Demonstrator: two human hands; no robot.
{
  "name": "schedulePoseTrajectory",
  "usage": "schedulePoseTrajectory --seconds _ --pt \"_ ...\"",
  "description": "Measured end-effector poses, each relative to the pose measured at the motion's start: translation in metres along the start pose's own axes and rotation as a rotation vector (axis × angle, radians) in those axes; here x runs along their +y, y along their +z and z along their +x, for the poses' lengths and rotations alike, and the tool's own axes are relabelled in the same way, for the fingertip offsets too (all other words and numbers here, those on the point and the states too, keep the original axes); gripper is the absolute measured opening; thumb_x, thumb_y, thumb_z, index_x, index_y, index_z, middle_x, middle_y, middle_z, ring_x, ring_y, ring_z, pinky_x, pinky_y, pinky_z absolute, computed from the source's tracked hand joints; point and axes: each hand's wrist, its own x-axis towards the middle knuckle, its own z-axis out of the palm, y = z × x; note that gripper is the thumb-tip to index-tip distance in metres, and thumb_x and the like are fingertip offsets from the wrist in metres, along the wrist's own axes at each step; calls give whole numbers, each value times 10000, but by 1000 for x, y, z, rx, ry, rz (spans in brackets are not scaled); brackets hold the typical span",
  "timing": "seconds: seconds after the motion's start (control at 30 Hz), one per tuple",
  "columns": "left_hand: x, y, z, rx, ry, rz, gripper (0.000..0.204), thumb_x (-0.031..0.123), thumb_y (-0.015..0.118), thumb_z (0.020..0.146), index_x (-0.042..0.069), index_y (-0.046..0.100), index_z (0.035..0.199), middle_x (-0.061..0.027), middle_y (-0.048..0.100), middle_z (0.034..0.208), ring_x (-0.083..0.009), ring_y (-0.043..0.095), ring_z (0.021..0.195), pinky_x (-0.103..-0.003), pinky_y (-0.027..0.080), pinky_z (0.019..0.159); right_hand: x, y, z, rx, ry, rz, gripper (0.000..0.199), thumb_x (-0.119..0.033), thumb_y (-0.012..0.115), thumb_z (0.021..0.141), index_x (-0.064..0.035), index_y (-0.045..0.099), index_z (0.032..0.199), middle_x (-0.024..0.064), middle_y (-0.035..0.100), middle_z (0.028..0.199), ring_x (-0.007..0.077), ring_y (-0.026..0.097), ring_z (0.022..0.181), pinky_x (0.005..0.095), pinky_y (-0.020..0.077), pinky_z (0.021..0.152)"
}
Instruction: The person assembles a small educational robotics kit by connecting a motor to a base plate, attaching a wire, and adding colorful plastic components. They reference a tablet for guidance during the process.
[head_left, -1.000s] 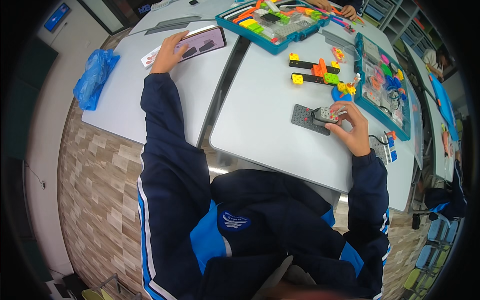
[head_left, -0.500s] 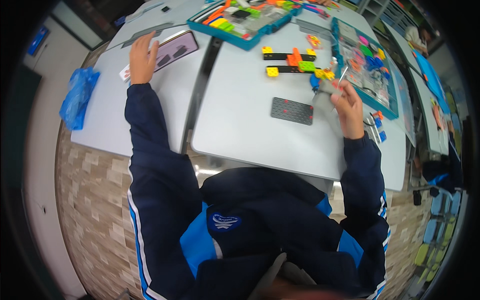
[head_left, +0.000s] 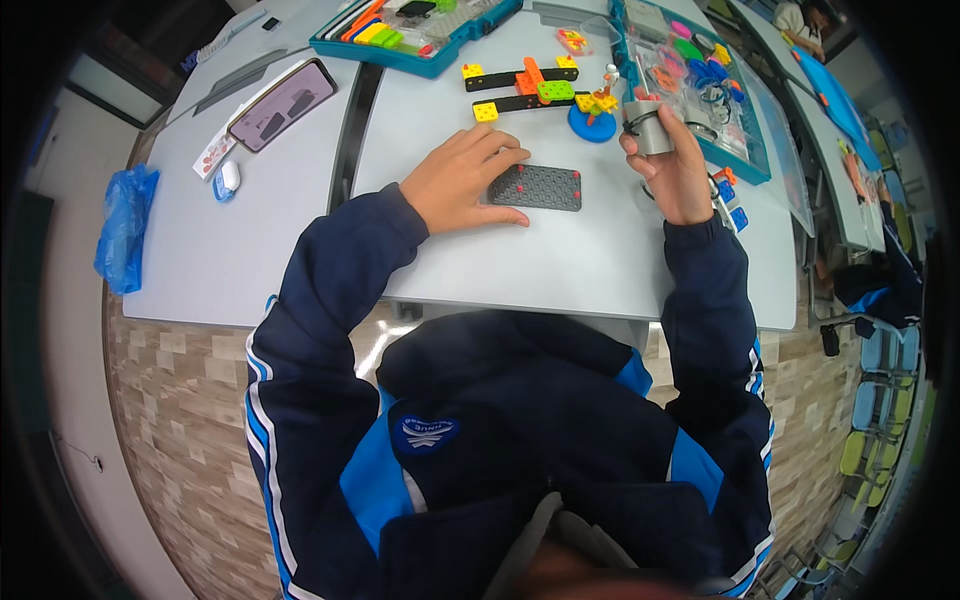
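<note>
My left hand point(head_left: 465, 180) reaches over the left end of a dark perforated plate point(head_left: 550, 190) with small red pegs. Its fingers lie at the plate's upper edge and its thumb stretches out below; whether it touches is hard to tell. My right hand point(head_left: 685, 175) holds up a grey cylinder point(head_left: 655, 132), with a dark wire or loop beside it, between thumb and fingers. Beyond the plate lies an assembly of two black beams point(head_left: 510, 103) with yellow, orange and green blocks. At its right end is a blue disc point(head_left: 592, 125) with yellow pieces and a small figure on top.
A teal parts case point(head_left: 745, 165) stands at the right, another teal case point(head_left: 430, 65) at the far side. To the left are a propped phone point(head_left: 283, 105), a small white-and-blue object point(head_left: 227, 181) and a blue plastic bag point(head_left: 126, 230). Blue pieces point(head_left: 738, 215) lie near my right wrist.
My left hand has moved from beside the phone, right and nearer, to the dark plate. The right hand still holds the grey cylinder, now turned upright. The view has shifted slightly.
</note>
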Motion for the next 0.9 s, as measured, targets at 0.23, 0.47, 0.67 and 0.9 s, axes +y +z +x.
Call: schedulePoseTrajectory --seconds 0.23,0.47,0.67,0.9 --pt "-3 12 -3 20 -76 -129 496 278 787 785 32 566 1156 -134 537 1182 -308 494 1101 -394 412 1003 -4 7 -3 -6 30 -181 278 -269 593 967 -49 528 1123 81 620 899 132 591 676 199 337 501" --pt "0 14 -3 47 -284 -364 512 197 811 753 42 511 1138 -143 584 1107 -290 605 1031 -356 499 894 1 12 -4 48 53 -236 384 -257 628 939 -56 530 1251 60 634 920 122 601 679 196 326 502" --pt "-7 17 -2 90 -305 -470 522 169 803 758 68 534 1194 -132 606 1144 -283 622 1074 -356 501 904 7 10 -1 52 76 -208 368 -256 625 942 -54 538 1237 45 630 931 115 588 666 194 340 514" --pt "-17 24 -7 98 -167 -366 554 241 786 783 80 557 1261 -134 579 1088 -323 574 1033 -375 462 932 14 7 1 75 97 -190 330 -246 611 948 -50 544 1205 40 620 901 109 567 640 190 363 505"
